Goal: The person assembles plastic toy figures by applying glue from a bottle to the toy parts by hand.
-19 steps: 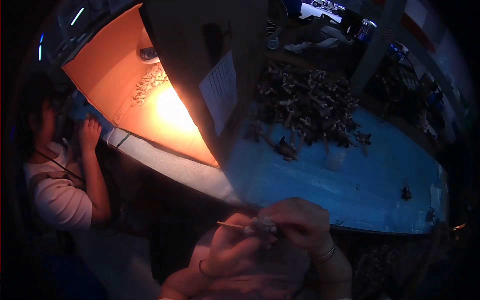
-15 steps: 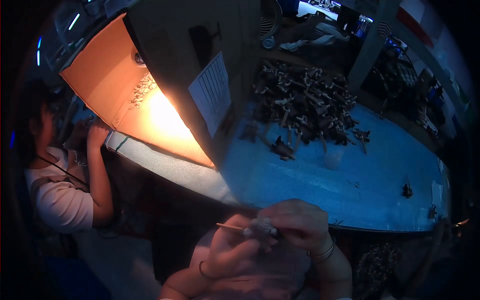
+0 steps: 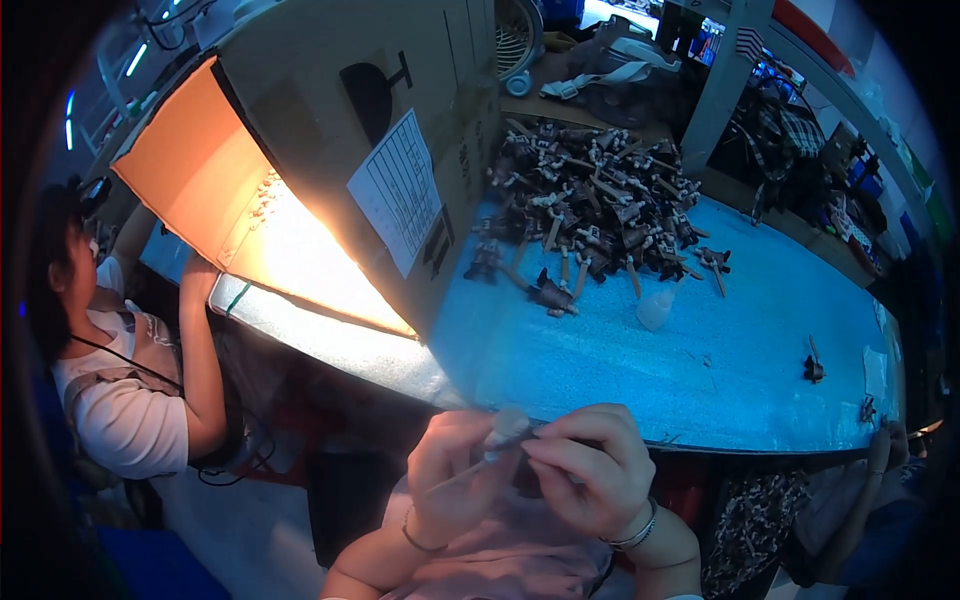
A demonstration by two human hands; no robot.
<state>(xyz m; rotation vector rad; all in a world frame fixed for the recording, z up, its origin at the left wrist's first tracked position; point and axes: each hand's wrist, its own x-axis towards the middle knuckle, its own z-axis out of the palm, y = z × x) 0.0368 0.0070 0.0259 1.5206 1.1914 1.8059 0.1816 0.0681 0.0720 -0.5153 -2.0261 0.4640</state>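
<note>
Close in front of me, my left hand (image 3: pixel 447 475) is closed around a small pale figure on a thin stick (image 3: pixel 507 428). Its rounded whitish top sticks up above the fingers, and the stick slants down across the palm. My right hand (image 3: pixel 597 468) is beside it, thumb and forefinger pinched together at the figure's right side. Whatever lies between those fingertips is too small to make out. On the blue table (image 3: pixel 600 370) ahead lies a heap of small dark brown and white figures (image 3: pixel 610 200), many with light sticks.
A large cardboard box (image 3: pixel 300 110) stands left of the heap, a bright lamp glow inside its open side. A small translucent cup (image 3: pixel 655 308) and a lone figure (image 3: pixel 813 366) lie on the table. One person (image 3: pixel 130 390) works at left; another's arm (image 3: pixel 865 490) shows at right.
The picture has brightened. In my left hand the figure has turned, its stick swinging from pointing left to slanting downward. My right hand has drawn off the figure's top to its right side.
</note>
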